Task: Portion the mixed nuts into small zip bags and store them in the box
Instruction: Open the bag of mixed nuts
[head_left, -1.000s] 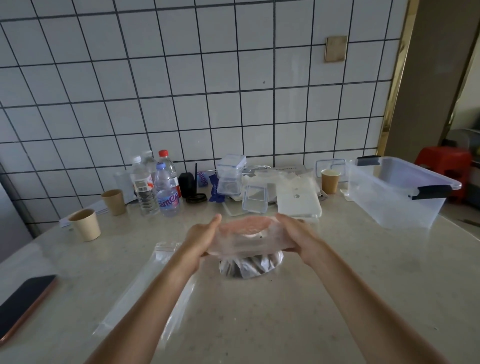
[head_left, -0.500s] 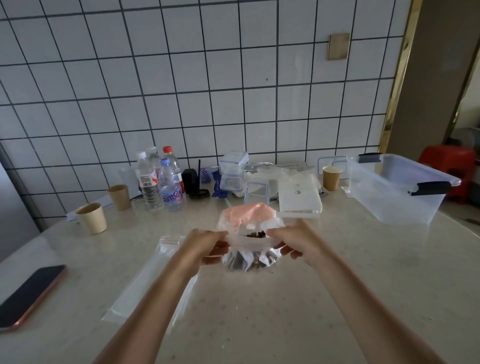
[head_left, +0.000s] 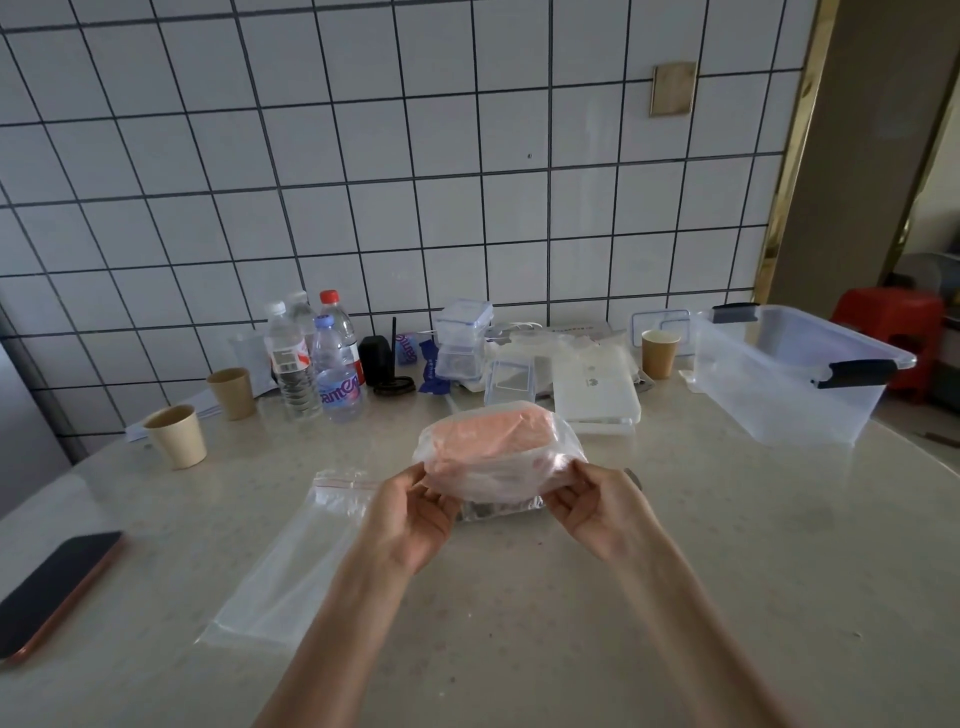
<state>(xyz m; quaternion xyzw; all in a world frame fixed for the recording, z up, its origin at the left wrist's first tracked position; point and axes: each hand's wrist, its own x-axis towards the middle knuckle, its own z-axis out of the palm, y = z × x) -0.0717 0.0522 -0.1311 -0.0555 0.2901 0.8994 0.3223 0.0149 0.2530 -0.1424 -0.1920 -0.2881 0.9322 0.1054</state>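
From left to right: a dark phone (head_left: 54, 592) lies near the table's left edge; an empty zip bag (head_left: 296, 561) lies flat beside my left forearm, its red-lined mouth toward the wall. My left hand (head_left: 415, 512) pinches the left side of the bag of nuts (head_left: 493, 457), thumb and fingers curled on the film; my right hand (head_left: 597, 506) pinches the right side likewise. The bag is raised just off the table (head_left: 727, 597), its pinkish upper part folded toward the wall and the dark nuts hanging low between my hands, mostly hidden. Whether the mouth is open or sealed I cannot tell. To do the step well, I judge that both pinches should stay level and the weight stay low, so nothing spills while the top is worked. Open tabletop lies in front of and to the right of my hands. The clear box (head_left: 795, 384) stands at the far right, lidless, well apart from the bag, with an unobstructed path to it; its far side sits close to the table's right edge.
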